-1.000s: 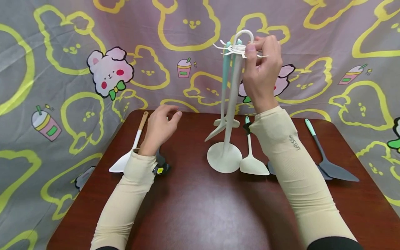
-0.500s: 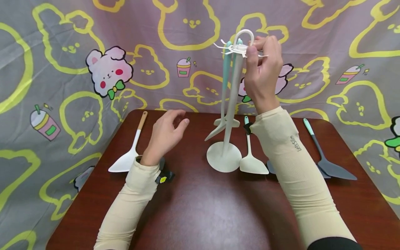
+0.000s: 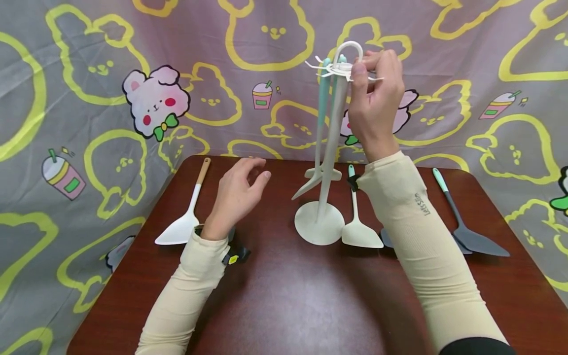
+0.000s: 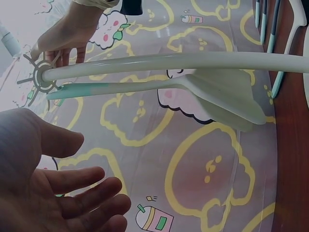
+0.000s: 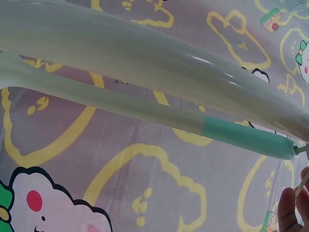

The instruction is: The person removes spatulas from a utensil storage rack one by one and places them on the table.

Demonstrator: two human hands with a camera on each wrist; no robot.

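A cream utensil stand (image 3: pixel 333 135) with a round base, a ring of hooks and a loop on top stands mid-table. My right hand (image 3: pixel 377 103) pinches one of its hooks at the top; in the right wrist view only a few fingers (image 5: pixel 288 210) show. From the hooks hang two utensils with mint handle ends; the front one is a cream turner (image 4: pixel 212 92), its handle (image 5: pixel 246 137) close beside the pole. My left hand (image 3: pixel 237 197) hovers left of the stand, its fingers (image 4: pixel 87 179) loosely spread and holding nothing.
A white turner with a wooden handle (image 3: pixel 177 229) lies on the left of the brown table (image 3: pixel 284 296). Right of the base lie a cream turner (image 3: pixel 361 235) and a dark grey turner (image 3: pixel 477 240). Another dark utensil is partly hidden under my right forearm. Patterned cloth hangs behind.
My left hand has shifted slightly right and nearer to me, and its thumb and fingers now stand further apart. My right hand keeps its hold on the stand's hook.
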